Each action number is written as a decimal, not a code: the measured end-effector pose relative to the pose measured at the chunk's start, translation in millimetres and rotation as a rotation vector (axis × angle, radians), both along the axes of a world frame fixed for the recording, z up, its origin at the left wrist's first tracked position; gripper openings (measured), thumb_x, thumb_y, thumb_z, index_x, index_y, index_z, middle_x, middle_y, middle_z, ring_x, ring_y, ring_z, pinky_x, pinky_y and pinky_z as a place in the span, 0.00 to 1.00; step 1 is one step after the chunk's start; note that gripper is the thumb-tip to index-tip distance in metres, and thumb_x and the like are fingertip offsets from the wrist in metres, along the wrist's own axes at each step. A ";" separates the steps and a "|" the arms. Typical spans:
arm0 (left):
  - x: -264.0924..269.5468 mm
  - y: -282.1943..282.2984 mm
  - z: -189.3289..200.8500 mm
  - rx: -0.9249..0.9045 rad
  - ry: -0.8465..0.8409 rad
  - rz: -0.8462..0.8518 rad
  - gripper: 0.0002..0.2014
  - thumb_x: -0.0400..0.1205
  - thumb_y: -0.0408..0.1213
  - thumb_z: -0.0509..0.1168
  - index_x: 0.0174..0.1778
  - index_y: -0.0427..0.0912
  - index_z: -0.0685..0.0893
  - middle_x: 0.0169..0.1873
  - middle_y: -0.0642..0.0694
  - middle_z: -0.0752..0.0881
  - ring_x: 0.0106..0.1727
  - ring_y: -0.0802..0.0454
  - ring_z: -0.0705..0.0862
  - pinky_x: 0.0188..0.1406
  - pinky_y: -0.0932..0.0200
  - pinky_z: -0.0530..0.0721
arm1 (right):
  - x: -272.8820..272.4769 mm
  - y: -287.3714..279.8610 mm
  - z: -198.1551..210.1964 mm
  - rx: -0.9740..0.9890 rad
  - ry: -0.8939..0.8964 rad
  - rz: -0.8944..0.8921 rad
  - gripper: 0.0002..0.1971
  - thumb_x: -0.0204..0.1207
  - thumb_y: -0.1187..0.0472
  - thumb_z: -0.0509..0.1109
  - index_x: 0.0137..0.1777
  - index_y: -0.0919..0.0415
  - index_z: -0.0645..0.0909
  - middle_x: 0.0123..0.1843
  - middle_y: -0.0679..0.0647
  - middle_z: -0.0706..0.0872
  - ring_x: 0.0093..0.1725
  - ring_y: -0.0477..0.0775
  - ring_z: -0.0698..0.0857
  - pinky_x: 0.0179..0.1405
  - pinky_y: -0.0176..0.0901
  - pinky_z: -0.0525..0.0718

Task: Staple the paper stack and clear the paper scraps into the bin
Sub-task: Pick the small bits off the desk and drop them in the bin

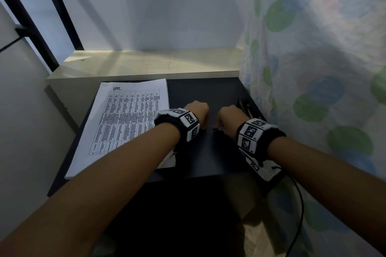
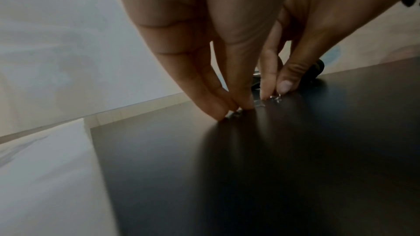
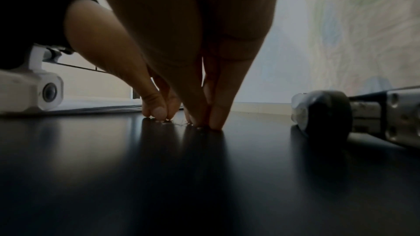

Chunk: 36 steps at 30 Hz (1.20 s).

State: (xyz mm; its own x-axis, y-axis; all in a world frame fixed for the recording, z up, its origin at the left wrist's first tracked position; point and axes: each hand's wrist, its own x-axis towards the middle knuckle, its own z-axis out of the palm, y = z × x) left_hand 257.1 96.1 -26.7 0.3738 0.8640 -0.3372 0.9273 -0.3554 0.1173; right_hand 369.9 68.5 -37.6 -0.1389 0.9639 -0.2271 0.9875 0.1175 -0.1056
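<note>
The printed paper stack (image 1: 125,123) lies on the left of the black table (image 1: 208,156). Both hands stand fingertips-down side by side on the bare table right of it. My left hand (image 2: 234,109) pinches a small bent staple (image 2: 236,113) against the tabletop. Just to its right, my right hand (image 2: 274,94) pinches another tiny metal staple bit (image 2: 276,98) between thumb and forefinger. In the right wrist view, the right hand (image 3: 205,123) and left hand (image 3: 159,114) touch the surface close together. The stapler (image 3: 345,114) lies to the right of my right hand.
A pale shelf (image 1: 146,62) runs behind the table. A patterned curtain (image 1: 323,69) hangs along the right side. The stapler (image 1: 247,107) lies by the table's right edge. A cable (image 1: 298,204) hangs from my right wrist camera.
</note>
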 end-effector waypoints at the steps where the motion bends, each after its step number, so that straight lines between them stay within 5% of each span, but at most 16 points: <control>1: 2.1 -0.6 -0.7 0.011 0.020 -0.006 0.16 0.78 0.33 0.68 0.63 0.35 0.84 0.63 0.36 0.84 0.61 0.38 0.84 0.58 0.52 0.83 | -1.1 0.1 0.2 0.005 -0.014 0.004 0.13 0.77 0.65 0.66 0.58 0.66 0.86 0.62 0.64 0.87 0.62 0.66 0.83 0.62 0.50 0.82; 12: 6.7 -5.9 -6.5 0.014 0.076 -0.047 0.17 0.84 0.33 0.60 0.67 0.29 0.77 0.68 0.34 0.80 0.67 0.38 0.81 0.63 0.52 0.79 | 2.2 7.7 11.5 -0.093 0.081 -0.076 0.10 0.69 0.64 0.72 0.47 0.67 0.89 0.50 0.62 0.91 0.52 0.61 0.89 0.58 0.50 0.87; 16: -1.9 -2.3 -5.9 0.027 -0.054 0.012 0.16 0.82 0.36 0.62 0.62 0.30 0.80 0.63 0.35 0.83 0.63 0.38 0.83 0.60 0.51 0.82 | 15.0 12.7 10.2 -0.105 0.217 -0.157 0.07 0.70 0.65 0.72 0.44 0.66 0.89 0.27 0.52 0.85 0.36 0.52 0.86 0.45 0.43 0.87; 20: -6.5 5.2 -8.1 0.026 -0.174 0.041 0.13 0.77 0.36 0.68 0.54 0.34 0.86 0.56 0.37 0.88 0.58 0.40 0.87 0.61 0.49 0.85 | 19.2 13.5 10.2 -0.096 0.338 -0.185 0.06 0.70 0.64 0.73 0.33 0.56 0.86 0.19 0.46 0.83 0.23 0.41 0.83 0.36 0.33 0.85; 22: -5.9 6.4 -8.1 0.023 -0.209 0.035 0.11 0.75 0.34 0.69 0.52 0.35 0.87 0.55 0.37 0.89 0.57 0.40 0.87 0.60 0.50 0.85 | 15.1 12.6 9.6 -0.133 0.371 -0.177 0.06 0.71 0.65 0.72 0.35 0.57 0.85 0.26 0.49 0.87 0.23 0.41 0.84 0.35 0.32 0.85; 25: -4.6 7.1 -7.8 0.037 -0.217 0.001 0.11 0.75 0.33 0.70 0.52 0.37 0.88 0.55 0.38 0.89 0.57 0.41 0.87 0.60 0.50 0.85 | 8.3 12.6 8.8 -0.170 0.368 -0.157 0.05 0.72 0.69 0.72 0.44 0.62 0.88 0.45 0.59 0.91 0.41 0.57 0.91 0.49 0.46 0.90; 28: -6.8 7.6 -7.9 0.042 -0.237 -0.022 0.11 0.73 0.31 0.73 0.51 0.39 0.88 0.53 0.41 0.90 0.57 0.43 0.87 0.58 0.52 0.85 | 7.3 12.8 9.5 -0.158 0.367 -0.151 0.10 0.69 0.71 0.75 0.49 0.63 0.88 0.50 0.63 0.92 0.50 0.61 0.91 0.55 0.53 0.89; 36: -13.4 7.3 -5.6 0.062 -0.239 -0.003 0.09 0.74 0.30 0.71 0.49 0.42 0.90 0.53 0.42 0.90 0.56 0.45 0.88 0.60 0.53 0.86 | 9.5 5.4 13.9 -0.029 0.312 -0.078 0.09 0.66 0.69 0.77 0.47 0.63 0.89 0.45 0.58 0.92 0.40 0.49 0.86 0.49 0.38 0.85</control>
State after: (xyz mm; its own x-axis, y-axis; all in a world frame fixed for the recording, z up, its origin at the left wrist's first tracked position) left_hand 243.7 103.4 -32.3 0.4396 0.8790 -0.1848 0.8746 -0.3719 0.3111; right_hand 379.4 73.9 -23.6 -0.1324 0.9682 -0.2123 0.9130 0.0358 -0.4064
